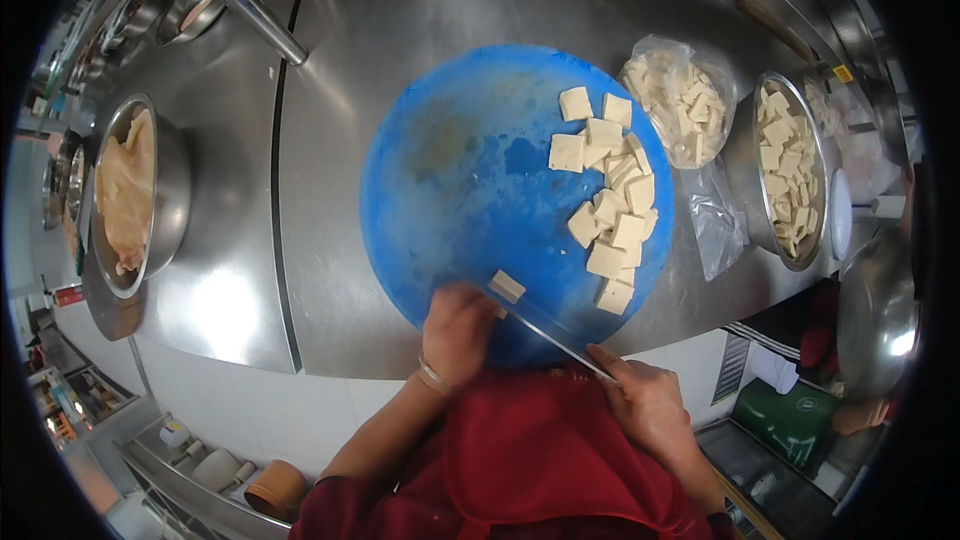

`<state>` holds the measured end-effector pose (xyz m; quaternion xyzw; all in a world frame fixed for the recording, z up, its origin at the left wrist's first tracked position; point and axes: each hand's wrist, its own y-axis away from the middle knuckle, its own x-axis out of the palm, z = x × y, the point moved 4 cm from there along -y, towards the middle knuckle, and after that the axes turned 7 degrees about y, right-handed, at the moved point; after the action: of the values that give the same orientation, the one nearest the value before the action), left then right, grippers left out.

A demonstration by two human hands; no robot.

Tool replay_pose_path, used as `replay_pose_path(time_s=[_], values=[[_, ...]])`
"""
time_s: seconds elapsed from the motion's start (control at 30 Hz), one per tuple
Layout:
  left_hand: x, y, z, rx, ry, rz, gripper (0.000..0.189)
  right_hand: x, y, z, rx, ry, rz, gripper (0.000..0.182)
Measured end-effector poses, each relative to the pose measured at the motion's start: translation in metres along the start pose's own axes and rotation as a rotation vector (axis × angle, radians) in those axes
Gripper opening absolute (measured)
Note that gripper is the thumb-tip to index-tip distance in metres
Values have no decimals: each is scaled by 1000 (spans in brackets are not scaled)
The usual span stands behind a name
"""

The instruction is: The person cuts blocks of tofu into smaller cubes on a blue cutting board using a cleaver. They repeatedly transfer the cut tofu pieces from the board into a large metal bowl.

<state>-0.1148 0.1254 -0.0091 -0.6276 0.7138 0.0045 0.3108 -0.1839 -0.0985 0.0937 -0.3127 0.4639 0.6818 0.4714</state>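
Observation:
A round blue cutting board (pixel 480 187) lies before me on a steel counter. My left hand (pixel 459 326), blurred, is at the board's near edge beside a small tofu piece (pixel 508 286); part of another piece shows by its fingers, and its grip is unclear. My right hand (pixel 641 390) is closed on the handle end of a knife (pixel 551 341), whose blade slants up and left across the near edge to the small piece. Square tofu slices (pixel 607 259) lie in an overlapping pile along the board's right side.
Right of the board stand a clear plastic bag of tofu pieces (pixel 686 105), an empty-looking clear bag (pixel 712 221) and a steel bowl of tofu pieces (pixel 821 195). A steel bowl with raw meat (pixel 176 202) stands left. A metal post (pixel 262 22) rises at the back left.

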Motion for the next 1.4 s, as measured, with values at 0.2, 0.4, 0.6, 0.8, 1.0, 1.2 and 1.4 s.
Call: replay_pose_path(time_s=[0.2, 0.4, 0.6, 0.8, 1.0, 1.2, 1.4], values=[[2, -1, 2, -17, 6, 23, 21, -2, -5, 0, -8, 36, 45, 45], [0, -5, -1, -23, 25, 10, 21, -3, -13, 2, -8, 79, 127, 45], [1, -6, 1, 0, 63, -9, 21, 6, -30, 5, 15, 109, 169, 42], [-8, -2, -2, -58, 60, -41, 22, -8, -20, 8, 4, 12, 53, 43], [-7, 6, 4, -11, 49, -58, 23, -6, -12, 7, -42, 65, 138, 44], [-7, 5, 4, -21, 59, -49, 23, -1, -17, 8, -40, 88, 175, 41], [-5, 1, 3, -9, 43, -10, 22, 6, -30, 12, -7, 99, 257, 39]])
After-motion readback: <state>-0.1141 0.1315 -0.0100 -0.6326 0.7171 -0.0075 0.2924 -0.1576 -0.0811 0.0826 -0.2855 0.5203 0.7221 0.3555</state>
